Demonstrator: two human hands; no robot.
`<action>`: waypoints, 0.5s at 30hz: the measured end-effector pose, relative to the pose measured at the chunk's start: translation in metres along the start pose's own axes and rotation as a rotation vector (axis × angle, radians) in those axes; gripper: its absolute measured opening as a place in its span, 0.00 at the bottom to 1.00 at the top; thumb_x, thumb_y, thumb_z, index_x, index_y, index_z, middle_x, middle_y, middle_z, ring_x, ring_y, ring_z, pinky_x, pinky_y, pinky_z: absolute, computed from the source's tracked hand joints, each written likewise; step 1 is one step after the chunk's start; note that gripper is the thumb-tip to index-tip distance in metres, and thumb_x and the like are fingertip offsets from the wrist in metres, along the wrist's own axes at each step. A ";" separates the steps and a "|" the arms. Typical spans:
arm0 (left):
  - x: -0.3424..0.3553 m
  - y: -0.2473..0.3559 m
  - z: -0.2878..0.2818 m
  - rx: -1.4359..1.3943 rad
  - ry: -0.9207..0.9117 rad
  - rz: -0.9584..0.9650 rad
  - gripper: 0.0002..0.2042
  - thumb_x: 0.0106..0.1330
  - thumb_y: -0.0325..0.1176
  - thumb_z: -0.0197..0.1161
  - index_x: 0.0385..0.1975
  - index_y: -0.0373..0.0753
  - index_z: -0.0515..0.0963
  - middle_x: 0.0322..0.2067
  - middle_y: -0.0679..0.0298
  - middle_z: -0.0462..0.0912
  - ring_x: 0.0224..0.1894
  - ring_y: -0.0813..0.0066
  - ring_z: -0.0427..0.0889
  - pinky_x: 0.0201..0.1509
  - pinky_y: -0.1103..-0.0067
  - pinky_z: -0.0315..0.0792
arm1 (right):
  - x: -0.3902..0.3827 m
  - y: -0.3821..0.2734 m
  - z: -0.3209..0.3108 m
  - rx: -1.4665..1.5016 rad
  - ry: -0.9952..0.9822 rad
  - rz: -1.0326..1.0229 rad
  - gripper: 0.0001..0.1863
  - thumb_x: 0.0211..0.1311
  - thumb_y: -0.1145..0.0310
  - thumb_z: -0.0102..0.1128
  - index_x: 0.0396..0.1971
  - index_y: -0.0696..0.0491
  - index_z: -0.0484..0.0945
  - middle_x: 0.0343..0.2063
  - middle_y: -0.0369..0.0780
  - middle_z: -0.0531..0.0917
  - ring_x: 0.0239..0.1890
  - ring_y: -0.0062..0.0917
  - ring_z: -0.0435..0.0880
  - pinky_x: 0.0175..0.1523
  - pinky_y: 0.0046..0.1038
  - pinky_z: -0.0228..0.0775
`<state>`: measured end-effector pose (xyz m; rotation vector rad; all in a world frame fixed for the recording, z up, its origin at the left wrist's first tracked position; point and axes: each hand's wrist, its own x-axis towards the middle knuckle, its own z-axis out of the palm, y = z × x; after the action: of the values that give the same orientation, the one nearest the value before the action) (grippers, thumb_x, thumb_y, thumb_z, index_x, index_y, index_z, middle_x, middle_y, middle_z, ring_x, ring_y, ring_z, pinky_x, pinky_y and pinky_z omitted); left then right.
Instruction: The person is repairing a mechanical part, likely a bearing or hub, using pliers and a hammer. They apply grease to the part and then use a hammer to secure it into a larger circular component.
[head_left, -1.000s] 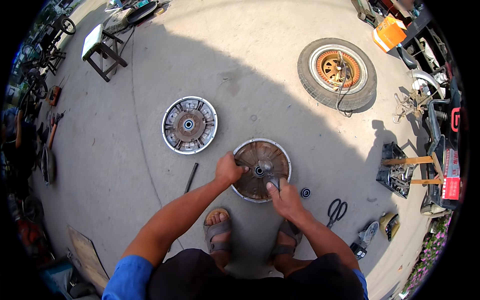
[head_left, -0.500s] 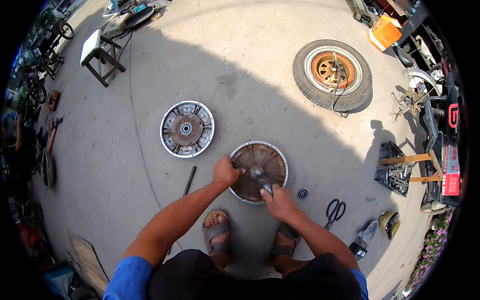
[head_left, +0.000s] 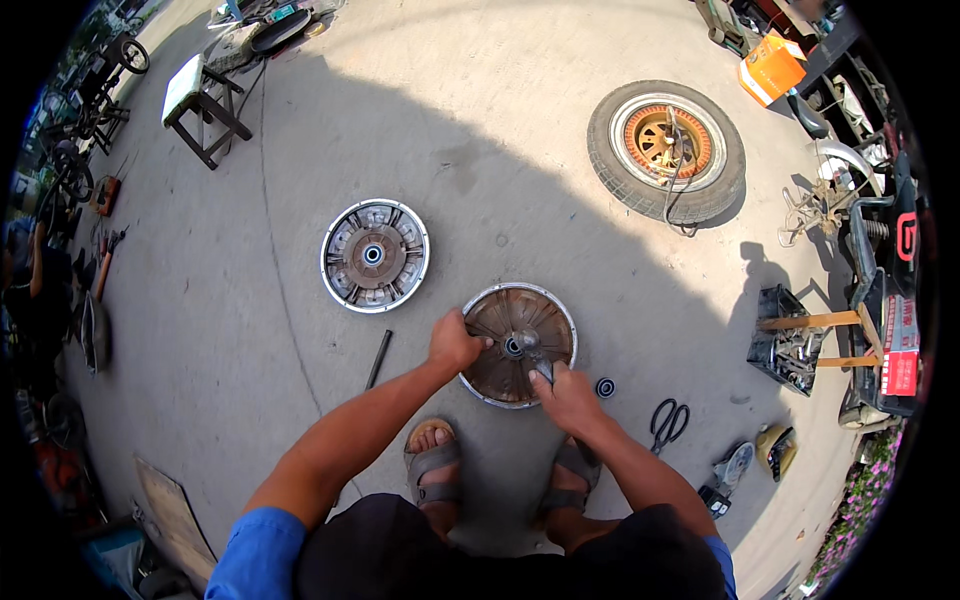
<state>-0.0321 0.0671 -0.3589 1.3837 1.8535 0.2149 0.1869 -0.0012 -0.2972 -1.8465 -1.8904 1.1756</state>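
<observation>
Concrete floor (head_left: 560, 180), half in shadow. Tyre (head_left: 666, 150) with orange rim lies far right, well apart. Second round cover (head_left: 375, 255) flat on floor, up-left of work. Hub cover (head_left: 519, 345) flat on floor just ahead of sandalled feet. Left hand (head_left: 455, 343) grips cover's left rim, fingers curled over edge. Right hand (head_left: 567, 397) at lower right rim, fingers closed round small tool (head_left: 541, 365) reaching to cover's centre. Bearing (head_left: 604, 387) just right of cover. Scissors (head_left: 667, 423) further right. Dark rod (head_left: 377, 359) left of cover.
</observation>
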 end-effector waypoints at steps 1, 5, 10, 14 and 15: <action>-0.001 -0.001 0.001 -0.003 0.007 0.003 0.25 0.45 0.39 0.80 0.38 0.30 0.77 0.39 0.43 0.83 0.46 0.46 0.83 0.49 0.61 0.76 | 0.000 -0.004 0.000 -0.034 -0.044 -0.008 0.25 0.69 0.54 0.55 0.28 0.66 0.72 0.20 0.62 0.78 0.26 0.60 0.79 0.31 0.52 0.69; 0.001 -0.005 0.003 -0.005 0.022 0.022 0.26 0.45 0.39 0.80 0.38 0.29 0.77 0.39 0.44 0.84 0.45 0.46 0.83 0.49 0.61 0.76 | -0.006 -0.023 -0.003 0.006 0.001 0.007 0.25 0.69 0.54 0.55 0.28 0.67 0.72 0.21 0.63 0.78 0.27 0.60 0.79 0.32 0.52 0.70; 0.000 -0.003 0.002 -0.005 0.002 0.001 0.26 0.45 0.39 0.80 0.39 0.30 0.77 0.38 0.45 0.84 0.45 0.46 0.83 0.50 0.62 0.76 | -0.006 -0.014 0.007 -0.054 -0.085 -0.010 0.25 0.69 0.55 0.56 0.28 0.67 0.72 0.21 0.63 0.78 0.27 0.60 0.79 0.32 0.52 0.69; -0.001 -0.004 0.003 -0.005 0.017 0.003 0.26 0.45 0.40 0.80 0.39 0.30 0.77 0.39 0.45 0.84 0.45 0.46 0.83 0.50 0.62 0.76 | -0.020 -0.019 -0.002 0.037 -0.023 0.032 0.25 0.68 0.55 0.56 0.29 0.67 0.72 0.21 0.63 0.78 0.27 0.60 0.79 0.33 0.52 0.69; -0.002 -0.005 0.004 -0.019 0.020 0.006 0.26 0.45 0.40 0.80 0.39 0.30 0.77 0.39 0.45 0.84 0.46 0.47 0.83 0.50 0.62 0.76 | -0.027 -0.018 -0.002 0.053 -0.005 0.017 0.25 0.68 0.55 0.56 0.28 0.67 0.72 0.21 0.63 0.78 0.27 0.60 0.79 0.33 0.52 0.69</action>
<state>-0.0332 0.0627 -0.3633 1.3788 1.8600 0.2493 0.1795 -0.0231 -0.2747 -1.8371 -1.8312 1.2254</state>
